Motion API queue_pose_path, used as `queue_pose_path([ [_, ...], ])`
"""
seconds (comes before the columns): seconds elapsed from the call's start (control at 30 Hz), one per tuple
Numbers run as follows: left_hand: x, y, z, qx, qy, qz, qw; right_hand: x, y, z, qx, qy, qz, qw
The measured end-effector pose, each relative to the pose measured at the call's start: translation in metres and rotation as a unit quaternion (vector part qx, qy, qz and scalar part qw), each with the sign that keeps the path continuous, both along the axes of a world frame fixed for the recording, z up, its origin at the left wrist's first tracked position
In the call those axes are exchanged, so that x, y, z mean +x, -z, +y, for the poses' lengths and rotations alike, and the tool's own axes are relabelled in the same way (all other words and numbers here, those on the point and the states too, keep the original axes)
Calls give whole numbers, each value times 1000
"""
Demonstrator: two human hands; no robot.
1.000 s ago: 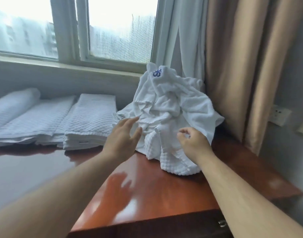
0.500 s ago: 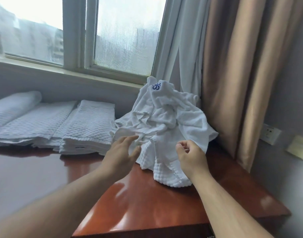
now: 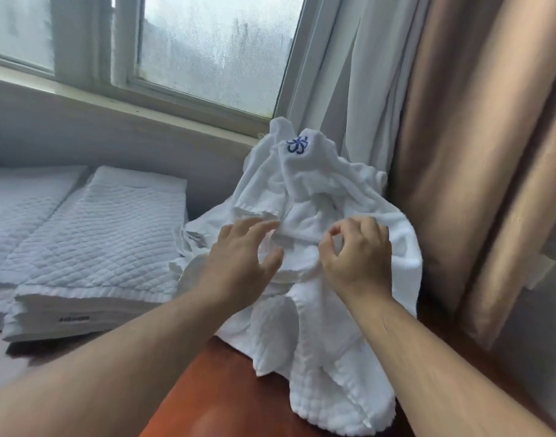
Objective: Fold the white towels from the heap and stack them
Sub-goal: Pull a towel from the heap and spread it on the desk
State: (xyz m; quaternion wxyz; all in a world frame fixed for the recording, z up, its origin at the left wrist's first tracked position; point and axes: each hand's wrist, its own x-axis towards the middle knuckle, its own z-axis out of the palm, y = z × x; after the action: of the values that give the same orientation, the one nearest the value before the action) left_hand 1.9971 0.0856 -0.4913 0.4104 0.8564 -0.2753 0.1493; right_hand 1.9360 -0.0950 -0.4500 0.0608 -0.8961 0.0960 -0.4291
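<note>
Left hand (image 3: 238, 257) is spread and holds nothing. Right hand (image 3: 358, 257) curls thumb to forefinger; whether on cloth I cannot tell. Just beyond both, the towel heap (image 3: 317, 190) looks soft, light and tangled, so take a hemmed edge.

Heap (image 3: 317, 197) on table (image 3: 226, 392), right of stack (image 3: 93, 247); curtain (image 3: 478, 152) behind.

I get one view only, the wide-angle head camera: it looks forward and down, close on the towel heap (image 3: 317, 190) at frame centre, with the window (image 3: 213, 48) across the upper left.
</note>
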Motion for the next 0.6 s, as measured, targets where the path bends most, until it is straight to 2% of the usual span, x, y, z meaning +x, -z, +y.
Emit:
queue_pose_path([
  [0.1,27,13,-10,58,40,-7,997,34,-12,-23,2,47,-20,999],
  [0.17,43,21,-13,85,43,3,995,58,-18,-37,28,67,11,997],
  [0.27,67,32,-18,78,32,31,996,88,-19,-51,111,71,52,990],
  [0.3,73,34,-19,76,32,37,996,95,-15,-52,114,88,53,988],
  [0.4,83,41,-19,64,38,49,996,102,3,-49,72,126,-23,989],
  [0.5,84,45,-19,50,38,56,996,102,21,-46,62,83,-155,982],
  [0.6,80,43,-18,50,27,71,996,99,23,-46,84,60,-171,980],
])
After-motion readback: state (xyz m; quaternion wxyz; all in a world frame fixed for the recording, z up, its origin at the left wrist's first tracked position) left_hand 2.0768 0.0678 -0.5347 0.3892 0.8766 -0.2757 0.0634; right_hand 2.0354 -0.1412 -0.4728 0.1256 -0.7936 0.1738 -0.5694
